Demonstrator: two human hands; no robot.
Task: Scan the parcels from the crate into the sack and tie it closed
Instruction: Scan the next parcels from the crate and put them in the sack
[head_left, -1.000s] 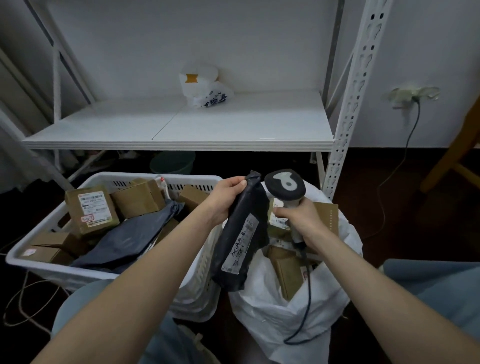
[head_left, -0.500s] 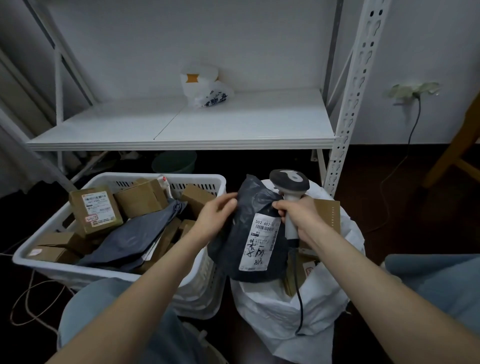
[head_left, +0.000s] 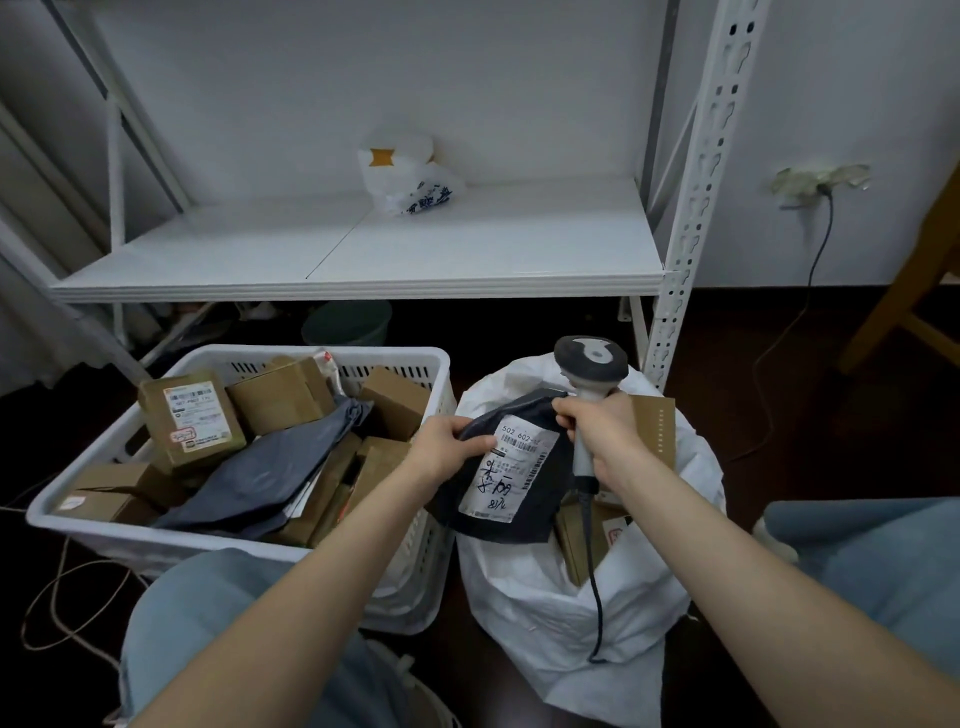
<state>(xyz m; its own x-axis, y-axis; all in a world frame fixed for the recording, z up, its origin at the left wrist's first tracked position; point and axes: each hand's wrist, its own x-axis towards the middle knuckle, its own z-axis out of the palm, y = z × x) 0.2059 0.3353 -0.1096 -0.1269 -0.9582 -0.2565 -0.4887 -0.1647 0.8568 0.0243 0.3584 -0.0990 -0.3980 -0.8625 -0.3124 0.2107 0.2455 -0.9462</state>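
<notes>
Below a white metal shelf (head_left: 467, 244), on a dark floor (head_left: 779, 415), a left hand (head_left: 447, 447) pinches a grey parcel (head_left: 498, 499) by its edge over the open white sack (head_left: 545, 597). The right hand (head_left: 605, 431) curls its fingers round a corded scanner (head_left: 589, 364); a crate (head_left: 395, 358) of boxes (head_left: 280, 397) stands alongside.

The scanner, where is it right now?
In the head view, right of centre: the right hand grips the scanner upright over the white sack, beside the dark parcel.
</notes>
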